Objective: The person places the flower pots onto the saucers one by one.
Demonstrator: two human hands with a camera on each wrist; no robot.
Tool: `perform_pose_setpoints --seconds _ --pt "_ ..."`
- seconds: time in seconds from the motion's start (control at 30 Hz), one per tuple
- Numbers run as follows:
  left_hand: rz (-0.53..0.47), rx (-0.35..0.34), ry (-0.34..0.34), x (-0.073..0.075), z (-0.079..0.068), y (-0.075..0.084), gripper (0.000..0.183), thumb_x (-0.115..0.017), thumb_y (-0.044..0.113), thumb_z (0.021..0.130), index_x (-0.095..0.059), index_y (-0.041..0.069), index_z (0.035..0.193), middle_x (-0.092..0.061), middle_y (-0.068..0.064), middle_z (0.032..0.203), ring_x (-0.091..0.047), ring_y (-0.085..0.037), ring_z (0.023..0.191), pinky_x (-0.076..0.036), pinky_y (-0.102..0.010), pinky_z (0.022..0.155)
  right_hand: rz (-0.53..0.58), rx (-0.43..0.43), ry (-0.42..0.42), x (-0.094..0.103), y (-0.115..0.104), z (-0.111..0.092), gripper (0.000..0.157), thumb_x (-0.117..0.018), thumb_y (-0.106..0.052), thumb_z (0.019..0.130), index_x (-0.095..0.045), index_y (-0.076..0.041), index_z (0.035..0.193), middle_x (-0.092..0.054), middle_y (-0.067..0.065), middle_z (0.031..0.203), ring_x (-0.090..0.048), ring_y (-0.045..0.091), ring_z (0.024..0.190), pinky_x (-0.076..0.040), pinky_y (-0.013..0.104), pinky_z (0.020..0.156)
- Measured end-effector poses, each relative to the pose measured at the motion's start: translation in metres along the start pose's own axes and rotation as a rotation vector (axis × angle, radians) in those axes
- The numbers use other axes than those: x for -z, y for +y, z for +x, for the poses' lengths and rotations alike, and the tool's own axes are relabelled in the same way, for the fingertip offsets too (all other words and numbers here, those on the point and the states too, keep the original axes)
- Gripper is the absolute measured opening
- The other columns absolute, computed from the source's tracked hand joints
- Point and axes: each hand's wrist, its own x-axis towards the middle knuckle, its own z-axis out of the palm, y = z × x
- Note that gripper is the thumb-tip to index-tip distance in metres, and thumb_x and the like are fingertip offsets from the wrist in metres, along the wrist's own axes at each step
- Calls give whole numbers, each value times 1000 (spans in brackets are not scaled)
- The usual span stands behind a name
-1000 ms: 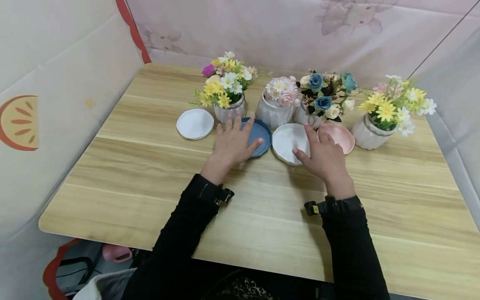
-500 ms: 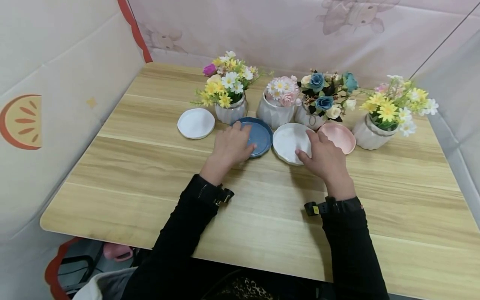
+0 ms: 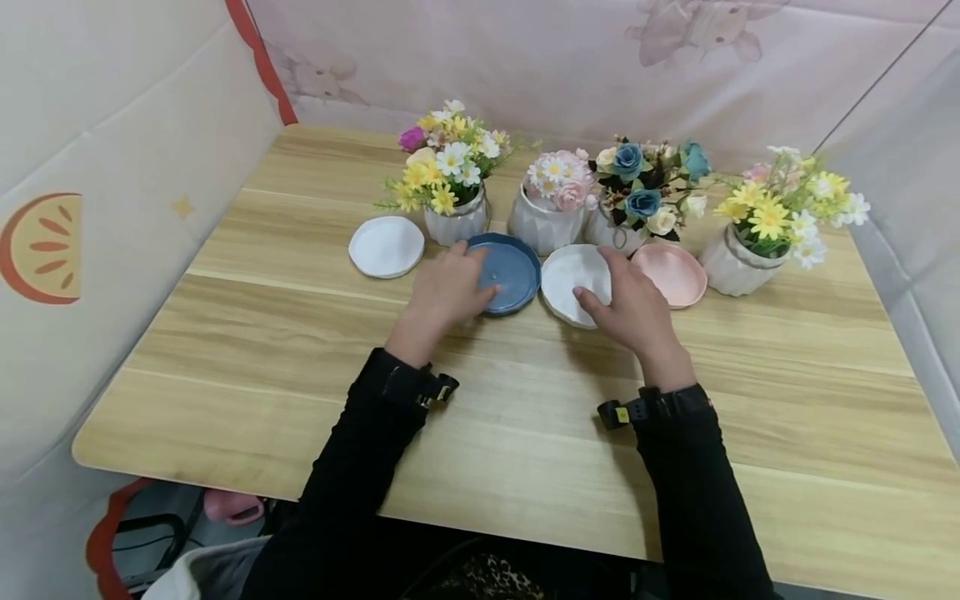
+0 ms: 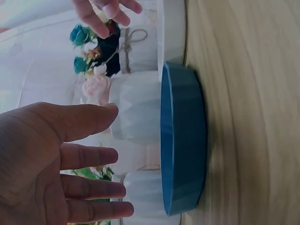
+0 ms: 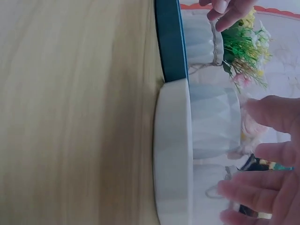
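Note:
My left hand point(image 3: 447, 287) hovers over the left edge of a round blue plate point(image 3: 512, 277). In the left wrist view its fingers point(image 4: 93, 186) are extended and apart from the plate's rim, holding nothing. Over the right side of a white faceted plate point(image 3: 562, 283) is my right hand point(image 3: 636, 304). The right wrist view shows its fingers point(image 5: 253, 194) loosely extended above that plate, with a gap between. Both plates lie flat on the table, side by side, their rims touching or nearly so. The right hand hides part of the white plate.
A smaller white plate point(image 3: 386, 247) lies left, a pink plate point(image 3: 675, 275) right. Behind stand white pots of artificial flowers: yellow-and-white point(image 3: 457, 223), pink point(image 3: 546, 225), blue roses point(image 3: 641, 204), and another yellow one point(image 3: 742, 262) far right. A fabric wall point(image 3: 465, 58) borders the wooden table's back.
The left hand's spread fingers have drawn in and dipped, uncovering more of the blue plate. The right hand's fingers have come closer together. The plates and pots stay in place.

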Motion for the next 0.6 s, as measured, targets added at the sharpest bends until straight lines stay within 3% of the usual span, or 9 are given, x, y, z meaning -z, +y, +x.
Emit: perform_pose_setpoints --seconds 0.27,0.6 --pt "-96 30 13 6 1 -20 62 -59 42 89 -43 6 138 -45 -15 135 -47 -33 116 -44 -48 86 196 21 45 -9 -11 13 60 -62 -25 89 -38 -1 138 -48 24 129 -54 38 107 -43 49 87" --pt "-210 130 40 15 0 -50 60 -58 39 90 -44 5 137 -43 -19 135 -43 -35 120 -41 -51 90 390 18 -30 -25 -27 32 56 -60 -22 91 -37 -1 138 -50 23 127 -54 35 108 -44 44 90"
